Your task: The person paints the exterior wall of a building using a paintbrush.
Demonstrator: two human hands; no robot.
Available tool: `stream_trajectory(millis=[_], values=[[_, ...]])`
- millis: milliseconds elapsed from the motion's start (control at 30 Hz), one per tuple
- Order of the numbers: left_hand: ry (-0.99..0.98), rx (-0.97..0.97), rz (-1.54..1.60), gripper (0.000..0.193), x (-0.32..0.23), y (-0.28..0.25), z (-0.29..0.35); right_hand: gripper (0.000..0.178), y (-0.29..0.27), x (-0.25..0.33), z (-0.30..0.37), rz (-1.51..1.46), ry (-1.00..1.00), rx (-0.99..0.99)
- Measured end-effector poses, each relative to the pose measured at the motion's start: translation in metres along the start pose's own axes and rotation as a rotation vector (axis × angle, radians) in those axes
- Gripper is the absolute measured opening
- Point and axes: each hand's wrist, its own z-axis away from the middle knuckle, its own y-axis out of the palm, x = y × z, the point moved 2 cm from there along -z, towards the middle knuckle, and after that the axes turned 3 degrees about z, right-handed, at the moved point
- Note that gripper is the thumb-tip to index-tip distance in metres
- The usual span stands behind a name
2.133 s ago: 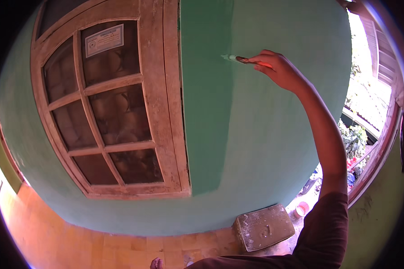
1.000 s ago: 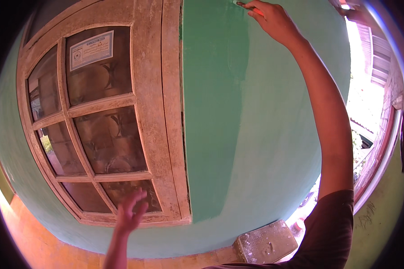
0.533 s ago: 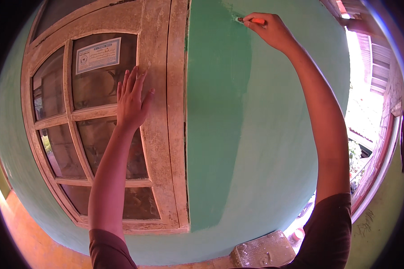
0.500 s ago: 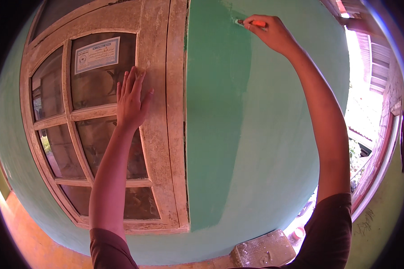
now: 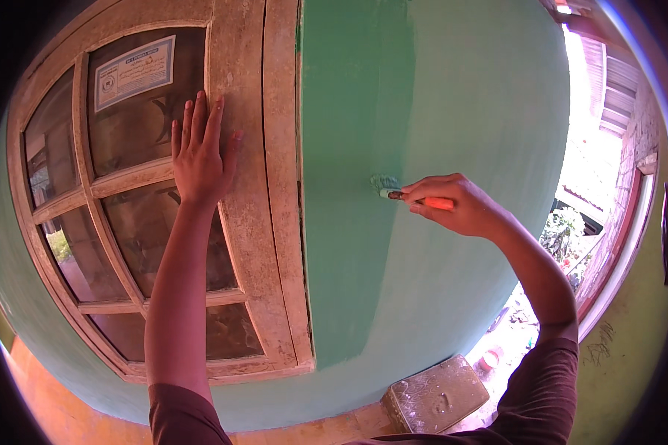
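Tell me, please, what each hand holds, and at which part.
The right hand holds a paintbrush by its orange handle, bristles on the green wall. The left hand holds nothing; it lies flat on the wooden window frame.

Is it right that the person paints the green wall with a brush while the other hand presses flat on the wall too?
Not quite. The left hand rests flat on the wooden window frame, not the wall, as the head view shows. The right hand does hold the brush to the wall.

The right hand [image 5: 460, 208] has drawn the brush [image 5: 393, 191] down the green wall [image 5: 482, 111] from the top to mid-height (its bristles touching the darker strip's edge).
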Motion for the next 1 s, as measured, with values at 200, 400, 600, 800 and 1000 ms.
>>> stream_trajectory(millis=[200,400,600,800,1000], values=[[0.0,-0.024,-0.002,0.053,-0.001,0.004,0.002,0.014,-0.061,-0.02,-0.033,-0.039,0.055,-0.149],[-0.001,-0.04,-0.005,0.05,-0.001,0.001,0.001,0.014,-0.12,-0.032,-0.082,0.292,-0.103,-0.502],[-0.008,-0.032,-0.021,0.051,0.0,0.002,0.002,0.018,-0.119,0.004,-0.121,0.264,-0.121,-0.613],[-0.01,-0.039,-0.016,0.052,0.001,0.0,0.003,0.015,-0.08,0.012,-0.132,0.297,-0.128,-0.508],[-0.017,-0.05,0.002,0.052,-0.001,0.004,0.003,0.014,-0.033,0.024,-0.094,0.241,-0.33,-0.432]])
